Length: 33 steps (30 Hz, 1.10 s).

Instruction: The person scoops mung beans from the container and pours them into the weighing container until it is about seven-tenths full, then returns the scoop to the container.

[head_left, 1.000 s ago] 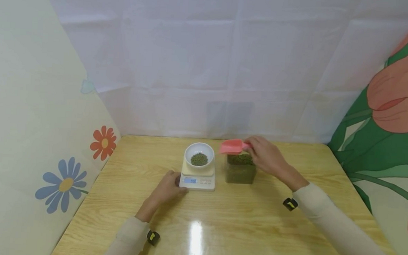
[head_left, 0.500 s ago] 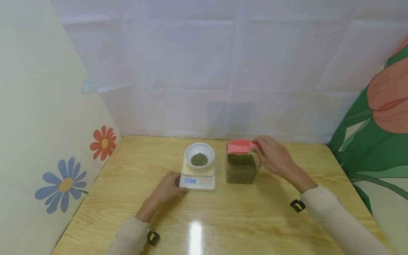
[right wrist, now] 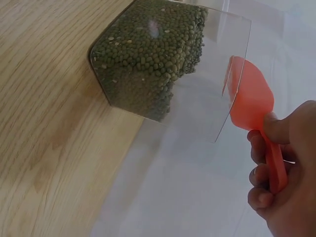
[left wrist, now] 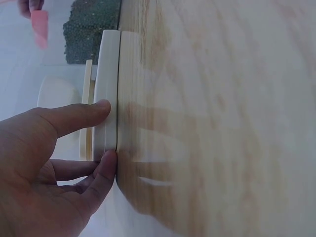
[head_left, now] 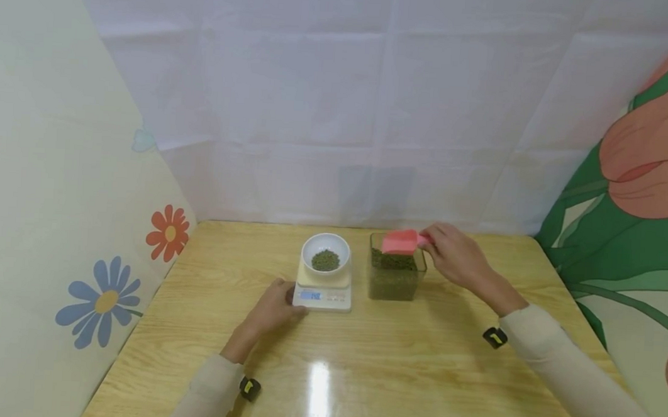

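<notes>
Head view: my right hand (head_left: pixel 456 256) grips red scoop (head_left: pixel 400 242) by handle, blade over mouth of clear container (head_left: pixel 392 287). Scoop's long axis runs sideways, tip toward bowl (head_left: pixel 326 241) on scale (head_left: pixel 337 301). Right hand nearer container, left hand (head_left: pixel 275 306) at scale.

Left wrist: thumb and fingers pinch scale's corner.

Right wrist: fingers wrapped round handle, blade by container's rim, contact unclear. Green beans (right wrist: pixel 148 54) lie well below blade; I judge that gap decisive.
</notes>
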Tool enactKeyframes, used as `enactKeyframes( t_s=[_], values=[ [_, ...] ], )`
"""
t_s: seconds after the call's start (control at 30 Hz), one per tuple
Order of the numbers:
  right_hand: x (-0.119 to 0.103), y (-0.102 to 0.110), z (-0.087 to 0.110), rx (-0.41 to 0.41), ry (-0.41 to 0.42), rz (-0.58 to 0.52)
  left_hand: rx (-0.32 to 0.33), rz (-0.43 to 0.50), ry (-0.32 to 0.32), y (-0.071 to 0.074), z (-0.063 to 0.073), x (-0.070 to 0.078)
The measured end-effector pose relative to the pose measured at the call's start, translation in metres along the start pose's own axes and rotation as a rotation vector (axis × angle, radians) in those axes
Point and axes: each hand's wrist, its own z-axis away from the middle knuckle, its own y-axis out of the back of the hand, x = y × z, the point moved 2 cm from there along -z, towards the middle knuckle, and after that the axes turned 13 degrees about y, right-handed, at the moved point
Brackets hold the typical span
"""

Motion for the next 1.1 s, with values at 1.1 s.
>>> enactKeyframes(
  t_s=[1.1],
  values=[
    [-0.002, -0.0015, -0.0046, -0.046, 0.071, 0.098, 0.001, 0.017, -0.01, 0.0016, 0.0014, 0.0007]
  ],
)
